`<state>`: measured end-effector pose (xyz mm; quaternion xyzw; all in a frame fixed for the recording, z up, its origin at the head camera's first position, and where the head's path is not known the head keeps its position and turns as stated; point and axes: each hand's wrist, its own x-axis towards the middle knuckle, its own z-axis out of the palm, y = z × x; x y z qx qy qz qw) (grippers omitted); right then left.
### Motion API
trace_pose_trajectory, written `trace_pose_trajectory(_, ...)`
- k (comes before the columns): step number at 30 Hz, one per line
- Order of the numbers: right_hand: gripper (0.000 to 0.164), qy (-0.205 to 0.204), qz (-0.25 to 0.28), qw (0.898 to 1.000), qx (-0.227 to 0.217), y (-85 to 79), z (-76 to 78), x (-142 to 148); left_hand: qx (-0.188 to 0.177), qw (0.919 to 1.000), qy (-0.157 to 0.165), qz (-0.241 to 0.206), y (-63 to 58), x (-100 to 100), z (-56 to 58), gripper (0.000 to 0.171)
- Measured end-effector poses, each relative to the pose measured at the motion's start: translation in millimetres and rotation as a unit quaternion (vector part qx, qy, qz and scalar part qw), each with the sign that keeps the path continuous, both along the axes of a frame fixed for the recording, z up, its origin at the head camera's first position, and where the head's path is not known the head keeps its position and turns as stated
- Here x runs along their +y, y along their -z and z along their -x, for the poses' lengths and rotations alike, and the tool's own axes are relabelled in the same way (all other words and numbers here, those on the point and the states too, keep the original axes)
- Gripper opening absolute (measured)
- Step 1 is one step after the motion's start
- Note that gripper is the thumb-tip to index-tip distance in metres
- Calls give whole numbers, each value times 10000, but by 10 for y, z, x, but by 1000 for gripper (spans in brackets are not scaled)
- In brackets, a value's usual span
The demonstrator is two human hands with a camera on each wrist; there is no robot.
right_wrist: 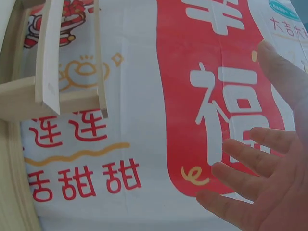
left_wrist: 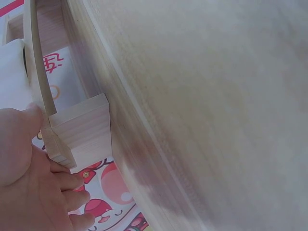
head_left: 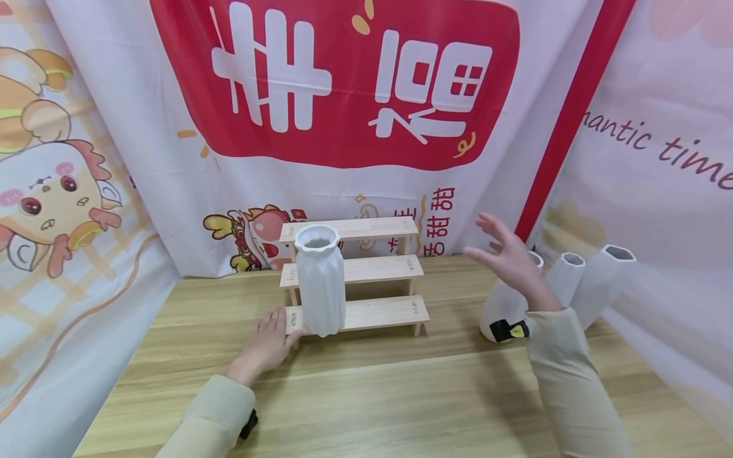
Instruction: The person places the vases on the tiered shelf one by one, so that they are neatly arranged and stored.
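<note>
A three-tier wooden display stand [head_left: 380,312] stands on the table. On its lowest step, towards the left end, a white fluted vase [head_left: 322,286] is upright. My left hand [head_left: 265,340] grips the left end of that lowest step, thumb at the front edge near the vase's foot. In the left wrist view, the thumb [left_wrist: 31,120] lies against the board and the fingers reach past its end. My right hand [head_left: 511,259] is raised in the air with fingers spread, holding nothing. It is in front of a white vase [head_left: 498,308], partly hidden by the hand and wrist.
Two more white vases, a slim one [head_left: 565,277] and a faceted one [head_left: 604,283], stand at the right of the wooden table [head_left: 389,407]. A printed cloth [head_left: 355,146] hangs right behind the stand, and cloth also walls both sides.
</note>
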<state>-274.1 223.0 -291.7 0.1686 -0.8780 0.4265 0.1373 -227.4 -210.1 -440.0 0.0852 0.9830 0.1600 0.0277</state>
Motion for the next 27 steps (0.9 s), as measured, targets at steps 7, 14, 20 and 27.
trace_pose_trajectory(7,76,8,114,9999,-29,1,-59,164,18,10000,3,12,13,-2,5,68)
trace_pose_trajectory(14,72,207,235,9995,-13,30,-98,333,56,10000,-3,52,25,-5,3,68)
trace_pose_trajectory(20,70,512,497,9974,-58,77,-152,504,36,10000,-5,71,21,1,8,68)
trace_pose_trajectory(27,68,576,732,9956,126,154,-166,627,30,10000,-22,58,21,3,6,69)
